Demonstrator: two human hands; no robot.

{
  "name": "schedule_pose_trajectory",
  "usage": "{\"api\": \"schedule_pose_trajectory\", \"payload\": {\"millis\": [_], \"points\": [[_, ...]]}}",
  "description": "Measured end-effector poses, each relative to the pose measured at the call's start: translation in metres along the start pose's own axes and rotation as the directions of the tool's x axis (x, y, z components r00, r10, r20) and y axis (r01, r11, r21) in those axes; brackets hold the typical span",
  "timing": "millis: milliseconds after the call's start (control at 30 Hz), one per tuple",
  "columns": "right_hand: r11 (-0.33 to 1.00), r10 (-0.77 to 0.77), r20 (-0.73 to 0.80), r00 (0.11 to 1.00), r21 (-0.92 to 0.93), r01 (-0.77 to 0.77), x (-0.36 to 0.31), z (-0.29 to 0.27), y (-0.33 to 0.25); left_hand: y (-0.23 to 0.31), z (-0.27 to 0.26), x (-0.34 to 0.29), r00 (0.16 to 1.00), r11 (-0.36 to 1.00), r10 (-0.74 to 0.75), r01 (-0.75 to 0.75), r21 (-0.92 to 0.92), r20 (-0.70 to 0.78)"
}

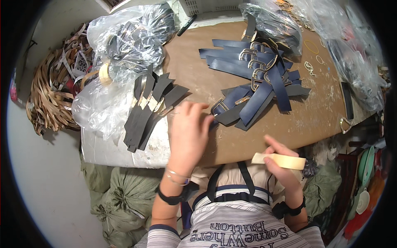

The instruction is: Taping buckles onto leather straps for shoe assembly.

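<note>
My left hand reaches over the brown table top, its fingertips touching the near end of a dark blue strap with a gold buckle. That strap belongs to a pile of dark blue buckled straps fanned across the table's middle. My right hand hovers at the table's near edge, closed on a flat pale yellow strip. To the left of my left hand lies a fan of dark grey straps with tan ends.
Clear plastic bags with dark straps sit at the table's far left, more bags at the right. Loose gold rings and a triangular buckle lie on the right. A black marker rests at the back. Tan strips heap on the left.
</note>
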State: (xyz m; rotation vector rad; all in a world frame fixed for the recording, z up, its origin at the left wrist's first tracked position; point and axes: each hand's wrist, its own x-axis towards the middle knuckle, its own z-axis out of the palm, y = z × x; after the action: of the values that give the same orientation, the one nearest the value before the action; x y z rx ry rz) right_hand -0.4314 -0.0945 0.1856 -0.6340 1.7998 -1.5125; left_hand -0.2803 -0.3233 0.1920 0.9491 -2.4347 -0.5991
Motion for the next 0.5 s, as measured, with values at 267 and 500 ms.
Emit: {"api": "schedule_pose_trajectory", "payload": {"millis": [267,500], "points": [[0.97,-0.154,0.332,0.93,-0.13,0.207,0.018,0.028,-0.016,-0.006,0.004,-0.006,0.957,0.897,-0.281,0.289,-0.334,0.073],[0.997,0.001,0.235,0.972,-0.078,0.018,0.006,0.01,-0.038,-0.016,-0.018,-0.068,0.934,0.931,0.34,-0.319,0.174,-0.108]]}}
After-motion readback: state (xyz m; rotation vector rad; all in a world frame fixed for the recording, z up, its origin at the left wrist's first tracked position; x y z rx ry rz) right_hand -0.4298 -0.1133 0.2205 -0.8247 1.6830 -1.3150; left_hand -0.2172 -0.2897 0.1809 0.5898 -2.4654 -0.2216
